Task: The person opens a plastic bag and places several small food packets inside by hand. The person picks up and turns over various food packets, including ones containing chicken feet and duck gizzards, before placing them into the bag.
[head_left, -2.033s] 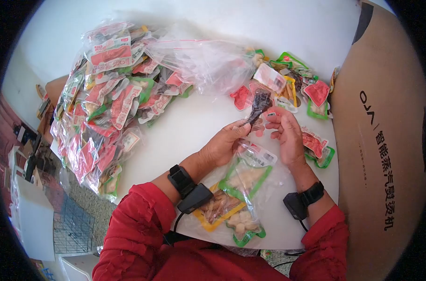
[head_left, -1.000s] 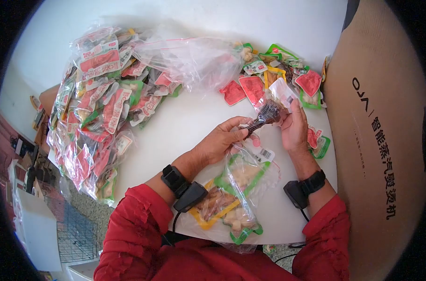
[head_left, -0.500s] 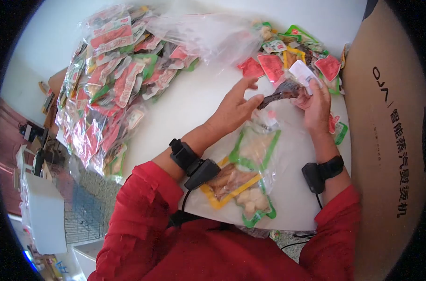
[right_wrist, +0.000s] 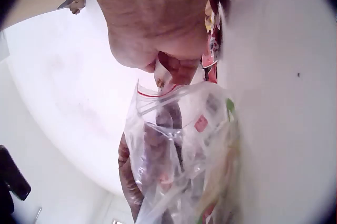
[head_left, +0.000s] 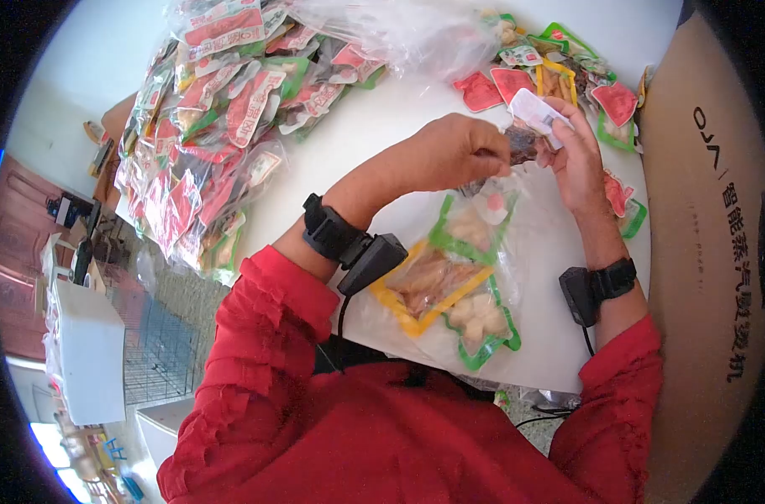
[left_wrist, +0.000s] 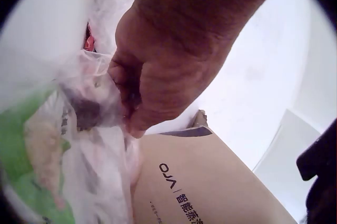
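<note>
My right hand (head_left: 577, 160) grips a vacuum-packed snack packet (head_left: 523, 147) with dark meat inside and a white label on its end. My left hand (head_left: 458, 155) has its fingers curled and pinches the upper edge of a clear zip bag (right_wrist: 150, 98), close beside the dark packet. In the right wrist view the bag's mouth, with its red line, is right below my right fingers, and the dark packet shows through the plastic. Lower in the bag lie a yellow-edged packet (head_left: 428, 286) and green-edged packets (head_left: 481, 326) of pale food.
A large clear bag full of red, white and green packets (head_left: 248, 105) fills the left of the white table (head_left: 349, 151). Loose packets (head_left: 615, 102) are heaped at the back right, near another green-edged packet (head_left: 633, 217). A tall cardboard box (head_left: 710, 252) stands along the right.
The dark packet passes from my left hand to my right. My left hand lets go of it, then moves to the zip bag's edge and pinches it. The head view has shifted.
</note>
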Demonstrator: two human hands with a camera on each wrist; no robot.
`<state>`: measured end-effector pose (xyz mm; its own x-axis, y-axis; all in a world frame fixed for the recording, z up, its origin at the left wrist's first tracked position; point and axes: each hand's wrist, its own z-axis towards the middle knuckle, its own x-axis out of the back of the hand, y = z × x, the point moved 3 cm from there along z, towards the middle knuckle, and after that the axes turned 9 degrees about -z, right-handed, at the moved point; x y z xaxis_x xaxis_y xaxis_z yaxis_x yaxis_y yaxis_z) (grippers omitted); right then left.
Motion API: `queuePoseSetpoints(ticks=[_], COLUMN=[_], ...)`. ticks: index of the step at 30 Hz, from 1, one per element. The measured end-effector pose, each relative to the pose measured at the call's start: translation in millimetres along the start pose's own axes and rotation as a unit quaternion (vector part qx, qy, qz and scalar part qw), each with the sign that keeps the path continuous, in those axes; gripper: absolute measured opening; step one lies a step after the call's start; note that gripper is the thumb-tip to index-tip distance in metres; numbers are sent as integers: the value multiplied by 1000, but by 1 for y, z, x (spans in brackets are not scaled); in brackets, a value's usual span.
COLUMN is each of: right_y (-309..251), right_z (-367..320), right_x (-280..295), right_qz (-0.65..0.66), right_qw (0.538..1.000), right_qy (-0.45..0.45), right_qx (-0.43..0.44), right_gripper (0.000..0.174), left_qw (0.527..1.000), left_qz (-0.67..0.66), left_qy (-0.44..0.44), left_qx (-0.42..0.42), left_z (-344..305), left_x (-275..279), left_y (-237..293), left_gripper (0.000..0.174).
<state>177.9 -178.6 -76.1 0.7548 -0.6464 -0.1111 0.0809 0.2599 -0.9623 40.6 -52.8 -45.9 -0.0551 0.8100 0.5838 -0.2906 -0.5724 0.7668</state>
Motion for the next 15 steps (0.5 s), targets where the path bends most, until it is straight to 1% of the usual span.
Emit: queuePoseSetpoints(ticks=[1, 3, 4, 6, 7, 9, 10, 11, 12, 13, 14, 15], right_y=[1, 2, 1, 0, 0, 2, 4, 5, 1, -2, 1, 5], right_z=[-1, -2, -3, -8, -9, -11, -17, -23, -25, -27, -27, -27], right_x=[-2, -9, -14, -22, -20, -19, -24, -29, -33, -36, -38, -40], right_qz=[1, 2, 2, -11, -12, -23, -31, -45, -145, -243, -216, -186], right_qw=[1000, 999, 998, 999, 999, 990, 988, 986, 961, 921, 925, 926], right_qy=[-3, -48, -51, -14, -15, -107, -126, -138, -208, -272, -297, -325], right_qx=[-3, -25, -26, -48, -48, -89, -83, -76, -106, -140, -97, -53], right_gripper=[29, 30, 30, 30, 30, 33, 32, 33, 33, 34, 33, 34], left_qw=[1000, 988, 988, 964, 964, 947, 947, 962, 972, 972, 972, 971], left_qz=[-1, -150, -150, -258, -258, -303, -302, -252, -205, -207, -207, -212], left_qy=[2, 29, 32, 45, 46, 86, 83, 97, 109, 111, 114, 108], left_qx=[4, -12, -10, -41, -42, -62, -72, -45, -21, -19, -15, -29], left_z=[0, 3, 4, 7, 7, 10, 11, 11, 12, 12, 12, 11], left_x=[-2, -2, -2, -1, 0, 3, 4, 5, 4, 3, 2, 1], left_y=[-2, -4, -4, -1, 1, 6, 6, 4, 1, 0, -3, -4], left_gripper=[10, 10, 10, 11, 11, 10, 10, 10, 10, 10, 11, 11])
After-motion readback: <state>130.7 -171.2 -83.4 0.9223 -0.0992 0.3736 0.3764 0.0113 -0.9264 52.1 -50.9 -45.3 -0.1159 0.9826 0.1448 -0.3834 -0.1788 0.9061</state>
